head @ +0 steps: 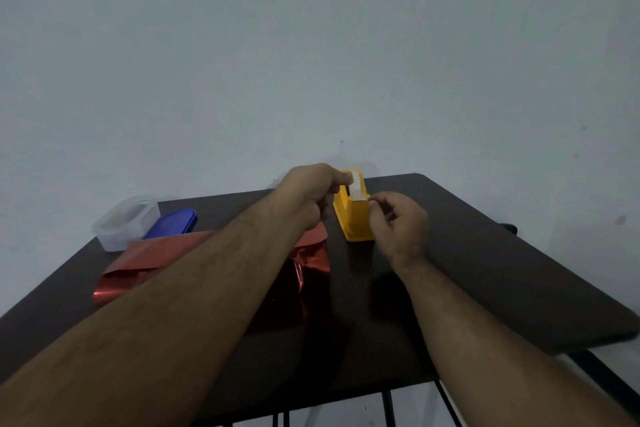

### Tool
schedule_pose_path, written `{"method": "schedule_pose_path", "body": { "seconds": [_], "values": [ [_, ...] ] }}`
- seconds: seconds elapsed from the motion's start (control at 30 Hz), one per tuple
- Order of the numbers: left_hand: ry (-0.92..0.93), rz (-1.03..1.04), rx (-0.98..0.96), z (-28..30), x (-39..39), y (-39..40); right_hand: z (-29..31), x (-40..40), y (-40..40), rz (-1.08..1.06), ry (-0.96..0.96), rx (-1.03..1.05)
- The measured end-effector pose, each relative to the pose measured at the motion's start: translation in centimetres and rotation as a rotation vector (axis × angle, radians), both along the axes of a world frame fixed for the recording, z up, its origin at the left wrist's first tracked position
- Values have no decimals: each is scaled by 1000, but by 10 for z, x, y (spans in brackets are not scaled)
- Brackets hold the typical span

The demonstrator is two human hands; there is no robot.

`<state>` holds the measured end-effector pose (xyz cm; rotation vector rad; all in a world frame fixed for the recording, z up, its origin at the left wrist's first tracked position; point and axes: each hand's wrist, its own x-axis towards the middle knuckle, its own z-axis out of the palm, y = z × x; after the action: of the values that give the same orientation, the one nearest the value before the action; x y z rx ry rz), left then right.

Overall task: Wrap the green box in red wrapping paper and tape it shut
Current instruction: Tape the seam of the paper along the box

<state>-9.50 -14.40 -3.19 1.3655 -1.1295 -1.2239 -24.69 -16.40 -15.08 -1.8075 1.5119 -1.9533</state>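
Note:
A yellow tape dispenser [354,215] with a white tape roll stands on the dark table [485,263] near its far edge. My left hand [311,191] grips the dispenser's top, thumb on the roll. My right hand [398,222] pinches the white tape end at the dispenser's near upper edge. Shiny red wrapping paper [138,267] lies crumpled under my left forearm. The green box is hidden; I cannot tell whether it is inside the paper.
A clear plastic container [121,222] sits at the table's far left with a blue lid [173,222] lying beside it. A pale wall rises right behind the table. The table's right and near edges drop off to the floor.

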Motion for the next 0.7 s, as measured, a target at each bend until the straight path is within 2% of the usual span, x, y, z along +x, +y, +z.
{"method": "schedule_pose_path", "body": {
  "seconds": [0.1, 0.23, 0.3, 0.43, 0.53, 0.7],
  "values": [
    [125, 67, -33, 5, 28, 21, 22, 33, 20, 154, -188, -77],
    [255, 166, -54, 2, 64, 40, 58, 83, 40, 494, -476, 177],
    [335, 191, -63, -1, 76, 45, 73, 101, 45, 576, -545, 291],
    [429, 194, -93, -5, 97, 52, 93, 125, 51, 606, -574, 376],
    [435, 215, -114, -9, 112, 56, 102, 135, 56, 589, -515, 396],
    [234, 290, -194, -15, 145, 65, 107, 150, 66, 566, -287, 367]
  ]
}}
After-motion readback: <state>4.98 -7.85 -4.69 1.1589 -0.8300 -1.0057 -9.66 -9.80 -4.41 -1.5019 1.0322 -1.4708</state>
